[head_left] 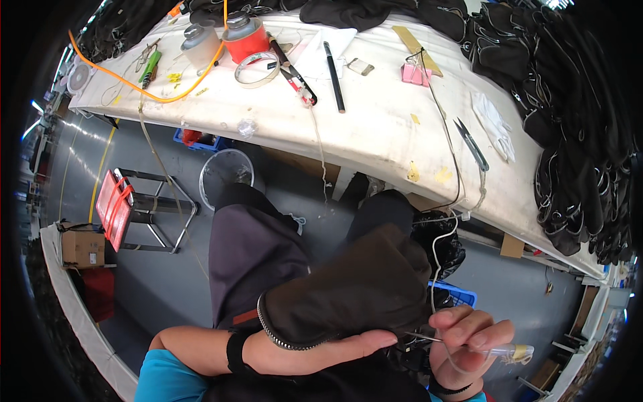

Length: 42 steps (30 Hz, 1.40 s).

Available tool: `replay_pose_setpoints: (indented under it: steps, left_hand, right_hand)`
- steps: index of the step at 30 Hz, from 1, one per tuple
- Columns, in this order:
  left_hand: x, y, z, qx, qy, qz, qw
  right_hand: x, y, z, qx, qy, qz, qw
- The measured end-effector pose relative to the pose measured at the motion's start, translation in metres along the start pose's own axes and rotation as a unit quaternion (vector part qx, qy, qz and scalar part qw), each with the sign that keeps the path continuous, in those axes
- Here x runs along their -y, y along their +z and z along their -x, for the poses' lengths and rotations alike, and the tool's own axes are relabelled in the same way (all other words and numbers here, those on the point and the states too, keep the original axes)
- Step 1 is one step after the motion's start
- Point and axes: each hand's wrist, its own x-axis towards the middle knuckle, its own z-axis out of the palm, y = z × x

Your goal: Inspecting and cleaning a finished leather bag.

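Fabric piece (345, 288), dark brown, silver-toothed zip (274, 331) curving round its left end; located above the seated person's lap. Left hand (328, 353) beneath and along the near edge, thumb extended against the material; its other fingers are hidden, so whether they grip cannot be told. Right hand (469, 338), just beside the right end, fingers curled closed around a slender tool with a clear handle (514, 352), metal shaft pointing left toward the fabric. White cord (437, 254), one, descending from near the table edge to the right hand. White-covered table (375, 130) beyond, bearing snips (473, 144), white cloth (492, 127), pink block (416, 74), dark pen (333, 77), red jar (245, 45) and grey jar (200, 48). Dark zippered pieces (576, 134), heaped along the table's right side. Stool (115, 208), red-topped, on the floor at left.
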Motion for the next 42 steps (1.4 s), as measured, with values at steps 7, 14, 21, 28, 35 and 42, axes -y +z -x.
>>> replay_pose_setpoints:
  steps: [7,14,21,28,35,42]
  left_hand:
    - [0.004,0.003,0.009,-0.002,-0.027,-0.020,0.999]
    - [0.003,0.007,0.014,-0.049,-0.029,-0.012,0.998]
    - [0.002,0.003,0.009,-0.017,-0.022,-0.024,0.999]
    - [0.006,0.004,0.011,-0.010,-0.028,-0.038,0.999]
    - [0.005,0.002,0.009,-0.008,-0.021,-0.037,0.999]
    - [0.007,0.005,0.005,-0.014,-0.016,-0.067,0.998]
  right_hand:
    - [-0.018,-0.008,0.002,0.098,-0.060,-0.040,0.993]
    - [-0.012,-0.013,0.015,0.129,-0.140,0.164,0.968]
    - [0.003,-0.014,-0.004,0.232,-0.206,0.135,0.941]
    - [0.010,-0.012,-0.003,0.239,-0.199,0.174,0.934]
    - [0.035,-0.006,-0.016,0.238,-0.070,0.198,0.948]
    - [0.014,0.000,0.002,0.087,-0.043,0.252,0.963]
